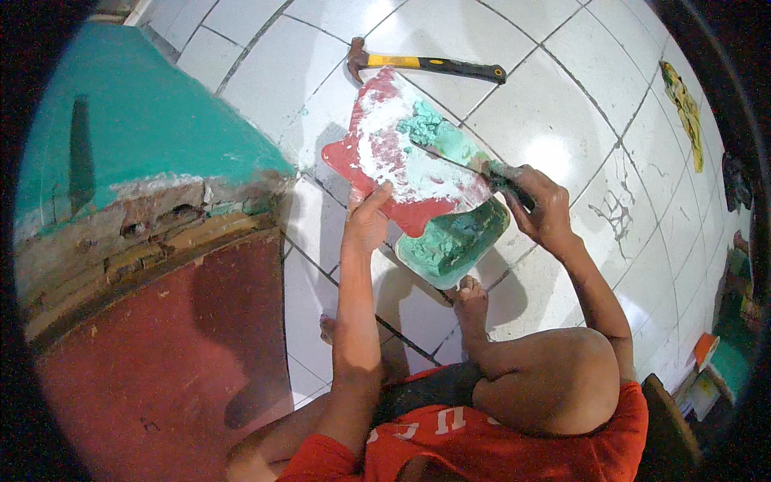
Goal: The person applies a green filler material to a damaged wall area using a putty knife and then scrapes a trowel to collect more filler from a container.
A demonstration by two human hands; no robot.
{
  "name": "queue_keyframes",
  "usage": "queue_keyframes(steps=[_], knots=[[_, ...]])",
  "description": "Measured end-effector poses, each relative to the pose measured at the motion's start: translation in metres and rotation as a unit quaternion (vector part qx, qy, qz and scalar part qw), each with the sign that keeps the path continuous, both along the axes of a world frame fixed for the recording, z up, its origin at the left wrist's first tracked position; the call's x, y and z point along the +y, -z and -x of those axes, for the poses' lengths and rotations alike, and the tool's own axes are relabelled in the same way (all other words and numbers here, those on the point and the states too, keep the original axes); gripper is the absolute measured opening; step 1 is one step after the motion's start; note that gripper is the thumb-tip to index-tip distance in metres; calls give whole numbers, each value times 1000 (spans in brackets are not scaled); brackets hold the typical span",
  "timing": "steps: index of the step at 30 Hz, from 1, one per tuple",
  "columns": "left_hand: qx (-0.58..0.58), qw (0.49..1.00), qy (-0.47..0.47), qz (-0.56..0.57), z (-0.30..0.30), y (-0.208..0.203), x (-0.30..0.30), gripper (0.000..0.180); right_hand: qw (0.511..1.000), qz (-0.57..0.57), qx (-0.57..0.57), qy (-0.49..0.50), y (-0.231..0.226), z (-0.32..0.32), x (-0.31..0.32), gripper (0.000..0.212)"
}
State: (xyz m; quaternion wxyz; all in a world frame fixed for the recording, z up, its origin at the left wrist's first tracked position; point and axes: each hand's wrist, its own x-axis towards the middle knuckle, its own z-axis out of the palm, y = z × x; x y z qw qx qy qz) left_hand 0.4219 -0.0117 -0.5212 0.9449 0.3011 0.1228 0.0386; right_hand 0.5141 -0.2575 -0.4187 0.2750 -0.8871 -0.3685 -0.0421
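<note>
My left hand (369, 220) grips the lower left edge of a red flat board (418, 214), its thumb on top. White paste is smeared over much of the board, with a clump of green paste (431, 123) near its far right side. My right hand (543, 206) is closed round the dark handle of a putty knife (451, 160), whose blade lies over the board at the green paste. Beneath the board's near right edge, a plastic tub (439, 283) holds more green paste; the board hides part of it.
A claw hammer (434, 66) with a yellow and black handle lies on the white tiled floor (554, 128) beyond the board. At left are a green wall (161, 120) with a broken lower edge and a red surface (161, 361). A yellow cloth (683, 112) lies far right. My bare foot (471, 309) is beside the tub.
</note>
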Motion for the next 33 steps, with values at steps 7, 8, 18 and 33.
queue_keyframes(steps=[7, 8, 18, 33], knots=[[66, 996, -5, -59, -6, -20, 0, 53, 999, 37, 7, 0, -23, -28, 4, 34], [89, 993, -5, -71, -7, -22, 2, 53, 999, 41, -4, -12, -25, -33, 0, 34], [128, 990, -6, -53, -11, -32, 12, 45, 990, 49, -112, -77, -45, -58, -8, 37], [117, 979, -123, -111, -29, -90, -20, 47, 965, 51, -224, -125, -31, -96, -58, 44]])
